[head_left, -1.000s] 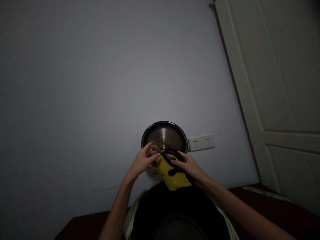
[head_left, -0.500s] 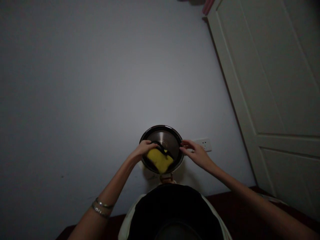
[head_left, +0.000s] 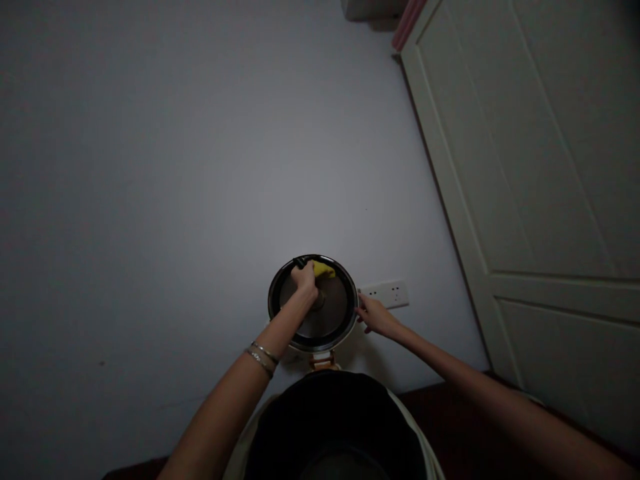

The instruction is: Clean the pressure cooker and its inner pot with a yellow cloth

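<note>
A round lid (head_left: 336, 312) with a dark rim and a greyish metal inner face stands raised behind a rice cooker (head_left: 434, 448). My left hand (head_left: 306, 279) reaches over the lid's inner face and is closed on a yellow cloth (head_left: 324, 269) with a dark edge, pressed near the top of the rim. Most of that cloth is hidden by the fingers. At the lid's right edge, my right hand (head_left: 376, 316) grips the rim between thumb and fingers. Below, the cooker's dark inner pot (head_left: 330, 417) faces up, joined to the lid by a hinge (head_left: 324, 361).
A white power strip or socket panel (head_left: 393, 293) sits on the wall (head_left: 210, 167) just behind my right hand. The cooker rests on a dark red surface (head_left: 435, 417). A pale panelled door (head_left: 540, 200) rises on the right.
My left hand has moved with the cloth from the lower left of the lid up to near its top. My right hand has shifted slightly lower on the lid's right edge.
</note>
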Demonstrator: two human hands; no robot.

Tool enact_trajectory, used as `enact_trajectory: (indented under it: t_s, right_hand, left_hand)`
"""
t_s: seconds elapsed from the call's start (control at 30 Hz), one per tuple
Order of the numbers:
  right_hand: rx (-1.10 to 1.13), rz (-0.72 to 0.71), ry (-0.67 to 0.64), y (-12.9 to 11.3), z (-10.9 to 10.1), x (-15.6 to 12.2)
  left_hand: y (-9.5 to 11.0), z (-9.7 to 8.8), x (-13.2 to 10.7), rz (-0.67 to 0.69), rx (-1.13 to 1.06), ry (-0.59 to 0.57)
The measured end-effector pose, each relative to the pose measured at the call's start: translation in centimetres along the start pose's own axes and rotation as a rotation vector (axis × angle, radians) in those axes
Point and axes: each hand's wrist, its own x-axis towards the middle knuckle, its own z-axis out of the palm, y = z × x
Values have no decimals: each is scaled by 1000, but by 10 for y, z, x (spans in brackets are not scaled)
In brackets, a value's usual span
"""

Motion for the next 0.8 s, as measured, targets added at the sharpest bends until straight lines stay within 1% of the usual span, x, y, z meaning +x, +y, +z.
enact_trajectory:
  t_s: [0.13, 0.27, 0.43, 0.6, 0.7, 0.8]
  right_hand:
    - [-6, -30, 5, 2, 1, -3]
    - [-3, -69, 17, 1, 1, -8]
    - [10, -79, 20, 4, 1, -10]
    - [47, -66, -8, 11, 1, -9]
    - [75, -41, -19, 14, 2, -7]
    - [109, -26, -36, 15, 2, -7]
  left_hand:
    - [-5, 4, -3, 110, 140, -39]
    - [-3, 6, -6, 183, 309, -139]
    - [-3, 10, -20, 262, 522, -333]
    - [-14, 13, -41, 353, 680, -569]
    - [-20, 10, -49, 396, 761, -683]
    - [-24, 3, -52, 422, 831, -787]
